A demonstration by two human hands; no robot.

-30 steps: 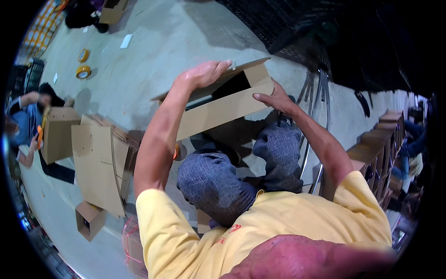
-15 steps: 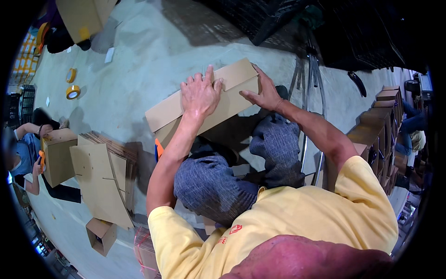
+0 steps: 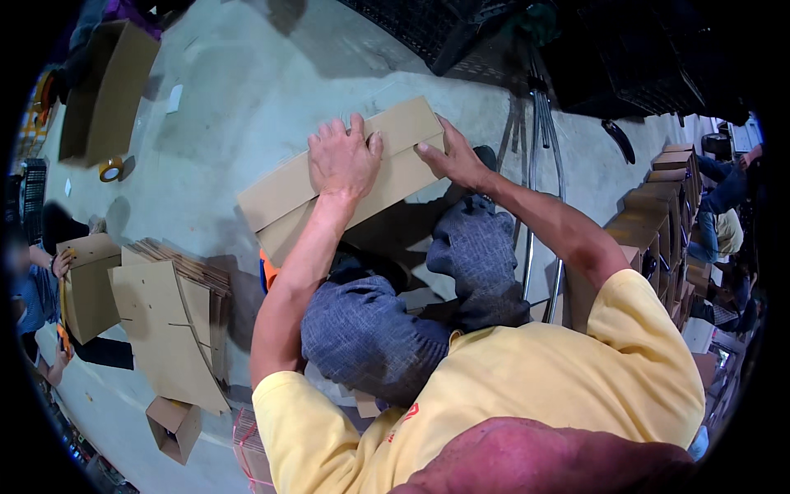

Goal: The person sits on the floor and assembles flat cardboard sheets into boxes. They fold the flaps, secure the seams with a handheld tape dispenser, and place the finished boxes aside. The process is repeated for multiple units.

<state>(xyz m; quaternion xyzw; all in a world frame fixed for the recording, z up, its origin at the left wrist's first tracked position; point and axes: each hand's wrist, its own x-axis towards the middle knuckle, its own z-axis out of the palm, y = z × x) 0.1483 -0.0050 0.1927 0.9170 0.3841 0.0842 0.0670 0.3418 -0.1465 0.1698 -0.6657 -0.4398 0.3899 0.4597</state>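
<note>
A long brown cardboard box [image 3: 284, 198] lies across my knees, its two top flaps folded down. My left hand [image 3: 341, 160] presses flat on the flaps near the middle of the box. My right hand [image 3: 451, 158] rests on the right end of the box, fingers spread on the near flap. An orange-handled tool [image 3: 265, 272] pokes out under the box by my left knee; its shape is mostly hidden.
A stack of flat cardboard blanks [image 3: 177, 321] leans at my left. A roll of tape [image 3: 110, 170] lies on the concrete floor near an open box [image 3: 103, 90]. Another person [image 3: 37, 272] holds a box at far left. Folded boxes [image 3: 658, 214] are stacked at right.
The box's upper flap was standing open a second ago; both hands have pushed the flaps down. My left hand now lies flat on the closed top.
</note>
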